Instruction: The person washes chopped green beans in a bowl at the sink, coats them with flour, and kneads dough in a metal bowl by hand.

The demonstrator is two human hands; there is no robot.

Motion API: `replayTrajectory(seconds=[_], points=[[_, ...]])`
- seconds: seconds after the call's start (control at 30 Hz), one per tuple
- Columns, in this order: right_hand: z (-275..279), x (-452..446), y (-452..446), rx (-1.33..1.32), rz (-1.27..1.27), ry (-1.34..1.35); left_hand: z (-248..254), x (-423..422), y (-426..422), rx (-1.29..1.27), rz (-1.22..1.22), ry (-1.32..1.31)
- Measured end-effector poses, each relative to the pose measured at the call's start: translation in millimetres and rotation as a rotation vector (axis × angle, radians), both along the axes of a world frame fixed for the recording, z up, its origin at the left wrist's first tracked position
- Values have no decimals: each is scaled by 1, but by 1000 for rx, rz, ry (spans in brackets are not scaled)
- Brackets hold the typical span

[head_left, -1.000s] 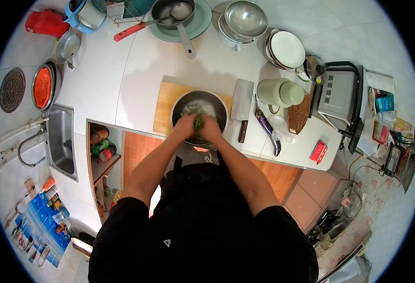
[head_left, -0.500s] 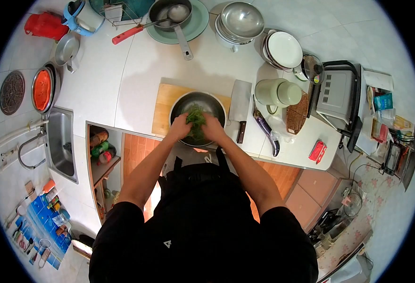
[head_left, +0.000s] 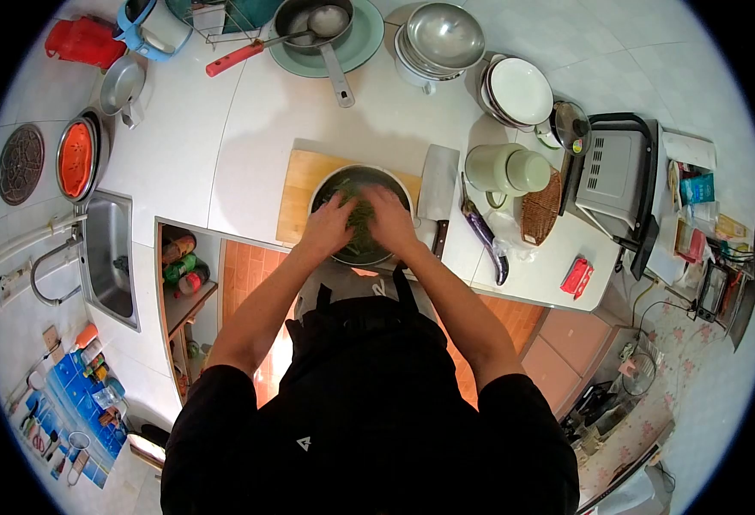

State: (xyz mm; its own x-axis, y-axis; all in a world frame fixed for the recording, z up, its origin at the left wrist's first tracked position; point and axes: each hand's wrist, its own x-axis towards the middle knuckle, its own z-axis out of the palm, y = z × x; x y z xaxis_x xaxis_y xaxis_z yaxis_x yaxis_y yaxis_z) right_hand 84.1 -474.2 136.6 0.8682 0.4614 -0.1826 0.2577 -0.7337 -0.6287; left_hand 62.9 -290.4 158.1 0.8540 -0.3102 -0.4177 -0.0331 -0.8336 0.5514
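A metal bowl point(head_left: 317, 245) stands on a wooden cutting board point(head_left: 295, 190) at the counter's front edge. Chopped-looking leafy greens point(head_left: 359, 230) lie in it, partly covered by my hands. My left hand point(head_left: 329, 225) reaches into the bowl from the left, fingers apart and stretched over the greens. Opposite it, my right hand point(head_left: 388, 219) has its fingers extended at the greens, with the tips a little blurred. A cleaver point(head_left: 437, 184) lies just right of the board, its dark handle towards me.
Right of the cleaver are an eggplant point(head_left: 484, 230), a pale green jug point(head_left: 492, 167) and a wicker basket point(head_left: 540, 210). A pan point(head_left: 292, 19) with a ladle point(head_left: 240, 58) sits at the back, near stacked bowls point(head_left: 443, 36). The sink point(head_left: 110, 257) is at left.
My hands have loosened from the bunched greens, and the fingers have spread. The greens have dropped lower and lie more spread in the bowl.
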Motion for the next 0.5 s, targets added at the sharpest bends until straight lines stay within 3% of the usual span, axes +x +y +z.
replayTrajectory(seconds=[0.13,0.3,0.5], points=[[0,7,9,-153,97,-55,-12,3,-4,66,-55,-268],[-16,8,8,-300,147,197,-37,12,-13,338,-310,11],[-27,-16,7,-354,137,239,-33,7,-13,217,-302,146]])
